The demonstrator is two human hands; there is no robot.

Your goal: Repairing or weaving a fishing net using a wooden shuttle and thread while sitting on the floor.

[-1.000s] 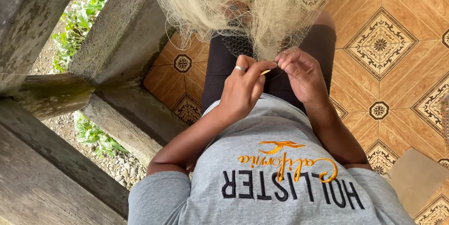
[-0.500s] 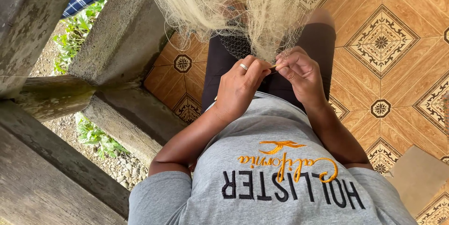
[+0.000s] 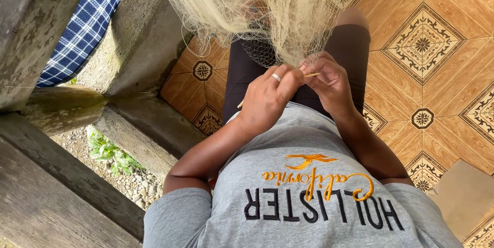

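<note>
1. My left hand (image 3: 267, 98), with a silver ring on one finger, is curled shut around the thin pale wooden netting needle (image 3: 311, 75). One end of the needle pokes out toward my right hand; what looks like its other end shows just below my left wrist.
2. My right hand (image 3: 332, 83) has its fingertips (image 3: 309, 65) pinched together on the lower edge of the fine cream-coloured fishing net (image 3: 257, 6), right beside the needle's tip.
3. Relative to the net: its bulk hangs above both hands and drapes over my lap; my fingers meet it only at its bottom fringe, and the needle lies just under that fringe, touching or almost touching the strands. I cannot tell whether the tip is already through a mesh.
4. To do this stitch well, I judge I should keep the pinched mesh taut with the right fingers, so the needle finds a single opening rather than snagging several.
5. The needle grip should stay firm but light, guiding the tip straight through without splitting the twine.
6. I'd keep the loose net bunched above, away from the working spot, so stray strands don't catch the tip.
</note>
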